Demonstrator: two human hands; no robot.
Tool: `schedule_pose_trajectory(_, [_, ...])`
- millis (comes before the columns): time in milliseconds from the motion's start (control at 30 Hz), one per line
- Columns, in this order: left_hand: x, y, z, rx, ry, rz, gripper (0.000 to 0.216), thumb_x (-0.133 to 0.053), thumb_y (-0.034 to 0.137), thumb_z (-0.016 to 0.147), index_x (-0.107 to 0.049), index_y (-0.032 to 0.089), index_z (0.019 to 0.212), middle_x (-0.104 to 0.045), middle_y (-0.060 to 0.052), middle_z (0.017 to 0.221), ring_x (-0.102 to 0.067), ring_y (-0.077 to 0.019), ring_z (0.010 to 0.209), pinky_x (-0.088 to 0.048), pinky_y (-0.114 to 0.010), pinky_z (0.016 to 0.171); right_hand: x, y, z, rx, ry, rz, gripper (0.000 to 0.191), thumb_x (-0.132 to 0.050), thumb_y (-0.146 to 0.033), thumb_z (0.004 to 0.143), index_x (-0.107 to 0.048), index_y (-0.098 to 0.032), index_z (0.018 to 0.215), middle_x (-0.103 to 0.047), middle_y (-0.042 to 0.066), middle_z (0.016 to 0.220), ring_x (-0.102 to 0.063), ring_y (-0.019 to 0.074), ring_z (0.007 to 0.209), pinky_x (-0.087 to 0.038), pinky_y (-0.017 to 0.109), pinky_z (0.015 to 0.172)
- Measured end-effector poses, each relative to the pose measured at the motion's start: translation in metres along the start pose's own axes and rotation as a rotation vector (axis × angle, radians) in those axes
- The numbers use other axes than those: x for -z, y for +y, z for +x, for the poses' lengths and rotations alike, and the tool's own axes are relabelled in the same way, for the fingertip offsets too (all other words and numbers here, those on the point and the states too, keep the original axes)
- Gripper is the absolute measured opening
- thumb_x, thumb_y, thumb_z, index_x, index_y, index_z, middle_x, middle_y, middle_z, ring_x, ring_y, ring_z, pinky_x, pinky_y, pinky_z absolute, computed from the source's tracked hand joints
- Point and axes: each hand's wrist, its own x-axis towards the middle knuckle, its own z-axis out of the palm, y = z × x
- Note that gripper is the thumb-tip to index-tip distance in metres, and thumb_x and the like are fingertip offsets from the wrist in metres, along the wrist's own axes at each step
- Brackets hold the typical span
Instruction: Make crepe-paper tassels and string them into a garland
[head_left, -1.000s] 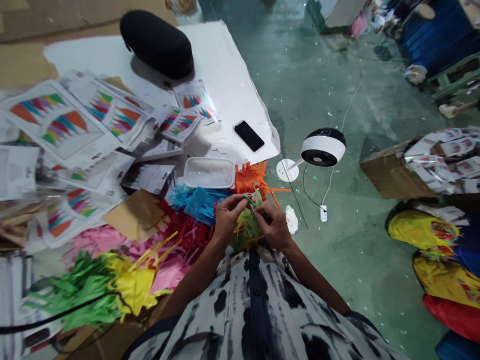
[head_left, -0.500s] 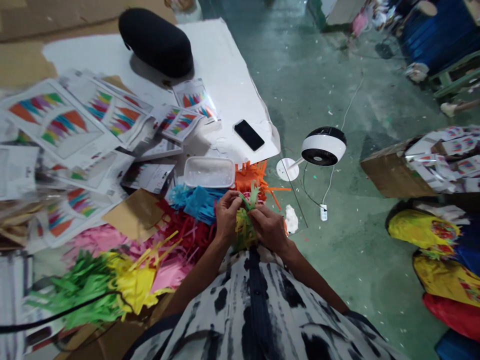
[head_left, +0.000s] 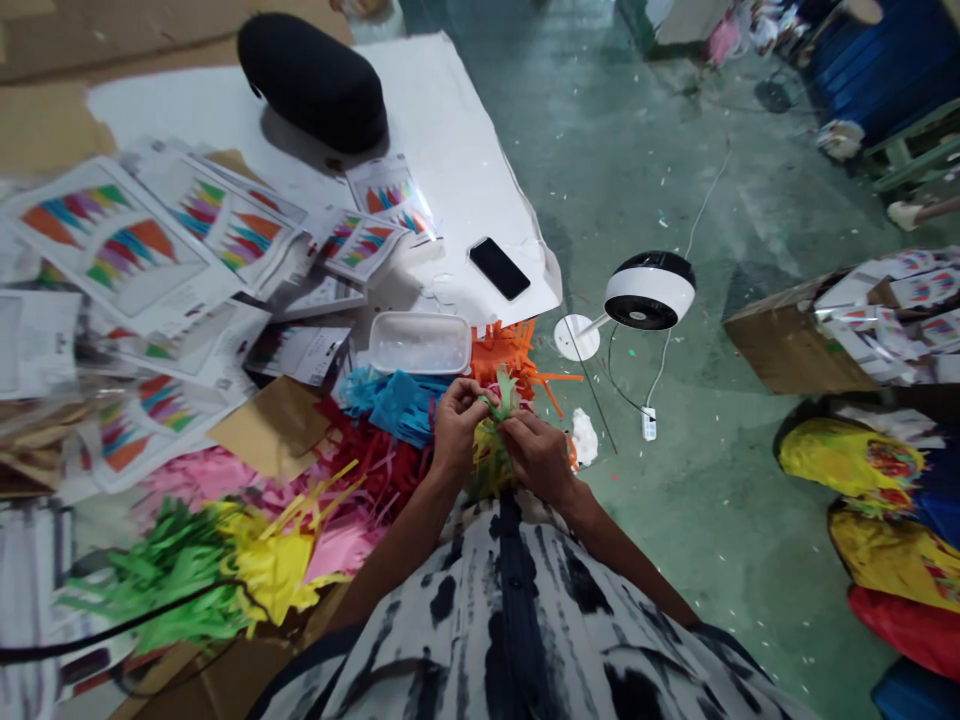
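Observation:
My left hand [head_left: 454, 428] and my right hand [head_left: 537, 455] meet just in front of my chest. Both pinch a green fringed paper piece [head_left: 504, 393] that sticks up between the fingertips. Below it hangs a bunch of yellow and green fringe [head_left: 489, 458], held between the two hands. Heaps of cut tissue fringe lie around them: orange fringe [head_left: 504, 348] beyond, blue fringe [head_left: 397, 400] to the left, then red fringe [head_left: 375, 462], pink fringe [head_left: 195, 475], and yellow fringe [head_left: 274, 560] with green fringe [head_left: 161, 580] nearer my left side.
A clear plastic tub [head_left: 418, 343] sits behind the fringe. Printed packaging cards [head_left: 112, 240], a black phone [head_left: 499, 268] and a black case [head_left: 311, 80] lie on white sheets. On the green floor stand a small white fan [head_left: 649, 292] with its cord, a cardboard box [head_left: 810, 335] and coloured bags [head_left: 851, 460].
The hands have drawn slightly closer together and the green piece now stands more upright between the fingertips. Nothing else has moved.

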Motion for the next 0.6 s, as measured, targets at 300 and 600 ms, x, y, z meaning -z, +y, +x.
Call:
schedule_pose_trajectory(300, [0.002, -0.008, -0.004, 0.084, 0.008, -0.037, 0.023, -0.084, 0.028, 0.07, -0.071, 0.019, 0.087, -0.069, 0.003, 0.076, -0.062, -0.0098, 0.067, -0.046, -0.02, 0.065, -0.004, -0.004, 0.003, -0.124, 0.063, 0.182, 0.013, -0.053, -0.019, 0.101, -0.065, -0.024, 0.099, -0.07, 0.007, 0.1, -0.067, 0.0229, 0.096, -0.053, 0.034, 0.085])
schedule_pose_trajectory(600, [0.003, -0.013, -0.015, 0.083, -0.121, -0.04, 0.033, -0.087, 0.038, 0.072, -0.078, 0.021, 0.099, -0.078, -0.006, 0.105, -0.073, -0.0229, 0.099, -0.055, -0.034, 0.093, 0.001, -0.002, 0.01, -0.371, 0.116, 0.414, 0.014, -0.06, -0.032, 0.099, -0.064, -0.023, 0.089, -0.065, 0.003, 0.088, -0.062, 0.0192, 0.082, -0.051, 0.031, 0.074])
